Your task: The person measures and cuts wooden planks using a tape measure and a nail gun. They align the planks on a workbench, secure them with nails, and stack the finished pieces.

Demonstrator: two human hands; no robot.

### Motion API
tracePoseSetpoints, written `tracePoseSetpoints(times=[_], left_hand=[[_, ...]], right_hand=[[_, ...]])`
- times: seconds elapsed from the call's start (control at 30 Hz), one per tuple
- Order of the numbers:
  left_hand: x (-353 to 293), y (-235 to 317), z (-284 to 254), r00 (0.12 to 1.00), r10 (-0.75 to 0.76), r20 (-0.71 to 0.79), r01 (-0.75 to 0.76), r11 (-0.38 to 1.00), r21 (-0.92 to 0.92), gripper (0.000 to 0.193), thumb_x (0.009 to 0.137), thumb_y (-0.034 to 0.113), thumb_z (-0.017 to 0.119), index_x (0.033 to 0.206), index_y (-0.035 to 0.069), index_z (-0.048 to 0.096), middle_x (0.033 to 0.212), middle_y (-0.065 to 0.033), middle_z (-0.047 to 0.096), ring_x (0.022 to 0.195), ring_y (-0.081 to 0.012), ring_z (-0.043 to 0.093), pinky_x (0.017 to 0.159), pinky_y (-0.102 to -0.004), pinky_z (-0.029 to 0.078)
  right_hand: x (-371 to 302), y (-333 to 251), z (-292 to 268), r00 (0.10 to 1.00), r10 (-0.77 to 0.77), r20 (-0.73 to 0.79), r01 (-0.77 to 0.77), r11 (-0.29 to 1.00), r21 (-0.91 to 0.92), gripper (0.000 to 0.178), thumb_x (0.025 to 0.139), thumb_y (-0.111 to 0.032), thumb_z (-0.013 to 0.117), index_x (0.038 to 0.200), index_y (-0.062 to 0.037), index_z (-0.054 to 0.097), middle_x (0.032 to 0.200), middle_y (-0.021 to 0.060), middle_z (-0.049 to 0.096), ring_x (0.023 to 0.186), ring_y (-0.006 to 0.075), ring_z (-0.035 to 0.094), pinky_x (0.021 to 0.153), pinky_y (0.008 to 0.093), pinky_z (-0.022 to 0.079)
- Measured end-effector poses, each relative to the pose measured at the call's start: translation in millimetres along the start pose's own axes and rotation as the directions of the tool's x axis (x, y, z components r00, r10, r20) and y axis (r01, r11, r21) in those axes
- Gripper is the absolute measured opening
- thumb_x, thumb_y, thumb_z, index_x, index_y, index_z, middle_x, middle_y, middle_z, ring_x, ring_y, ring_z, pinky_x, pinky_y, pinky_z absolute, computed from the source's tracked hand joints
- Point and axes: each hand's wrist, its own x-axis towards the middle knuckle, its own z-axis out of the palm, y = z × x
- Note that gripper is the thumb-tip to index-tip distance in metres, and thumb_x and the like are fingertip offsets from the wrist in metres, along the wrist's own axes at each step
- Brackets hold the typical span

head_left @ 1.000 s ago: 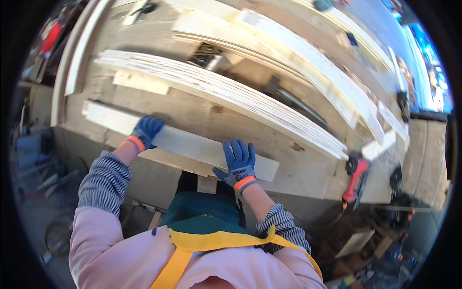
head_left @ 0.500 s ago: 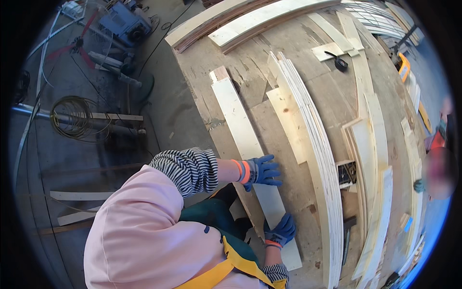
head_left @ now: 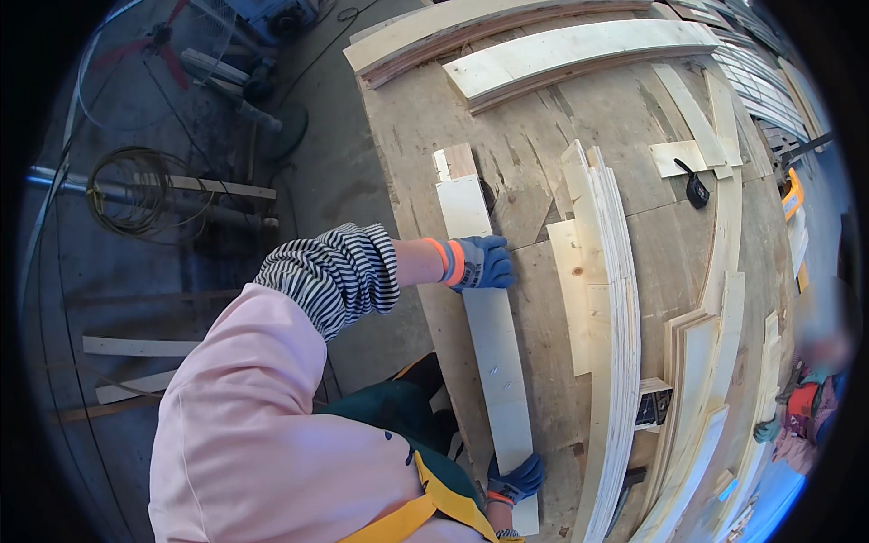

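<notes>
Grasping one pale board [head_left: 497, 362] (narrow): left hand [head_left: 483, 262], right hand [head_left: 516, 481].

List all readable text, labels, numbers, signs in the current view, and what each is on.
None legible.
Left hand, glove back: print, too small to read.
Black tape measure: any markings too small.
Dark patterned box: any lettering too small.

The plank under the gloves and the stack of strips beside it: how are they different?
The plank shows one broad white face; the stack of strips shows many narrow edges. The left hand and right hand touch the plank, not the stack of strips. Both are long and pale.
</notes>
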Motion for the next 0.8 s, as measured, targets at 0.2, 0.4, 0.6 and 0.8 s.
tracePoseSetpoints(times=[0.2,0.4,0.6,0.8], left_hand=[[1.4,-1.1,11.2,0.995,0.012,-0.098,-0.015,0.999,-0.028,0.067,0.054,0.031,0.076,0.114,0.015,0.053,0.105,-0.0037,0.053,0.101,-0.0246,0.057,0.100,-0.0461,0.044],[0.0,-1.0,29.1,0.996,0.015,-0.083,-0.017,1.000,-0.024,0.067,0.052,0.036,0.073,0.112,0.016,0.052,0.103,-0.0046,0.052,0.102,-0.0270,0.054,0.101,-0.0484,0.040],[22.1,43.6,-38.8,0.992,-0.086,0.095,0.113,0.940,-0.321,0.104,0.070,0.065,0.066,0.151,0.013,0.028,0.147,-0.0155,0.039,0.137,-0.0373,0.035,0.116,-0.0578,0.018],[62.5,73.8,-13.6,0.857,-0.497,-0.139,0.411,0.820,-0.398,0.076,0.081,0.051,0.061,0.141,0.009,0.042,0.140,-0.0172,0.046,0.134,-0.0358,0.039,0.114,-0.0527,0.025]], right_hand=[[-2.8,-3.4,-0.9,1.000,0.018,-0.005,-0.018,0.999,0.029,0.092,0.068,-0.059,0.070,0.137,-0.0046,0.041,0.129,0.0157,0.052,0.116,0.0349,0.049,0.097,0.0516,0.039],[8.3,-4.4,-4.0,0.997,0.028,-0.078,-0.020,0.994,0.106,0.088,0.065,-0.053,0.075,0.134,-0.0089,0.042,0.121,0.0137,0.052,0.109,0.0345,0.051,0.092,0.0509,0.040],[14.7,-4.2,-16.7,0.998,0.057,-0.026,-0.052,0.986,0.161,0.090,0.061,-0.052,0.077,0.133,-0.0107,0.042,0.120,0.0120,0.052,0.107,0.0325,0.052,0.090,0.0479,0.040],[23.7,0.4,-37.9,0.999,-0.033,0.015,0.029,0.973,0.231,0.096,0.065,-0.053,0.076,0.139,-0.0040,0.039,0.131,0.0159,0.048,0.120,0.0364,0.047,0.099,0.0510,0.036]])
